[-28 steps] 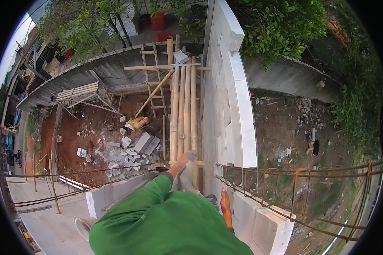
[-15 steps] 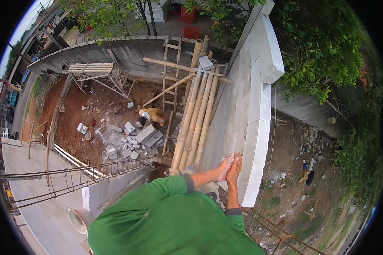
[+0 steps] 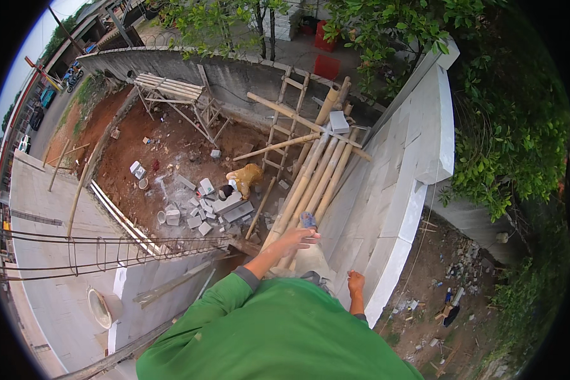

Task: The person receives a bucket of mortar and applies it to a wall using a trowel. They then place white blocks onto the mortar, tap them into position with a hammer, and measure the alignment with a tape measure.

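My left hand (image 3: 297, 239) hangs over the bamboo poles (image 3: 305, 190) with its fingers loosely stretched out and nothing in it. Just beyond its fingertips, my foot (image 3: 308, 220) rests on the poles. Beside the wall of pale grey blocks (image 3: 396, 215), my right hand (image 3: 356, 282) is curled closed, and no object shows in it. Between the hands my light-coloured trouser leg (image 3: 311, 258) is visible. Farther along, a single pale block (image 3: 339, 121) lies on top of the poles.
Far below on the red soil, a person in yellow (image 3: 248, 176) bends by scattered blocks (image 3: 202, 211). A bamboo ladder (image 3: 287, 123) leans behind the poles. Steel rebar (image 3: 107, 250) juts out at left near a round bucket (image 3: 103, 307). A thin string (image 3: 418, 244) runs outside the wall.
My hands were pressed together by the wall's top and have parted. The left moved left over the poles; the right dropped lower beside the wall. The view has turned, and a foot now shows.
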A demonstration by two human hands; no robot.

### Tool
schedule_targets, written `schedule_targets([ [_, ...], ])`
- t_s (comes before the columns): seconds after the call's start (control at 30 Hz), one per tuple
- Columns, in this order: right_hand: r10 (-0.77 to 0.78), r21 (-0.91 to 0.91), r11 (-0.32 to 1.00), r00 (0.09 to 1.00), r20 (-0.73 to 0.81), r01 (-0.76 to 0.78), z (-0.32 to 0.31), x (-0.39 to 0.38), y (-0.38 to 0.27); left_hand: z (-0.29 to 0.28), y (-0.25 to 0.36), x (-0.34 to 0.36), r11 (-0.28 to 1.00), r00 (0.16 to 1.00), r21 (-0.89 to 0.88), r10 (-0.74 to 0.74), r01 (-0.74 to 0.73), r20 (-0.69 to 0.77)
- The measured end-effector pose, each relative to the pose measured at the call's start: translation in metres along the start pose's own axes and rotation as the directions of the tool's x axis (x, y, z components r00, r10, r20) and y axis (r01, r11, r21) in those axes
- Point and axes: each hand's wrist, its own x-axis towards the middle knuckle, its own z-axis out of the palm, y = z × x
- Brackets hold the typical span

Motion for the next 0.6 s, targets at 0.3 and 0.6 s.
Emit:
schedule_targets([
  [0.3,-0.048,-0.679,0.512,0.806,0.589,0.527,0.019,0.130,0.000,-0.174,-0.041,0.078,0.817,0.665,0.491,0.189,0.301,-0.723],
  [0.6,0.174,-0.225,0.973,0.815,0.553,-0.054,0.019,0.302,-0.256,-0.193,-0.135,0.079,0.960,0.324,0.083,-0.008,0.269,-0.946],
])
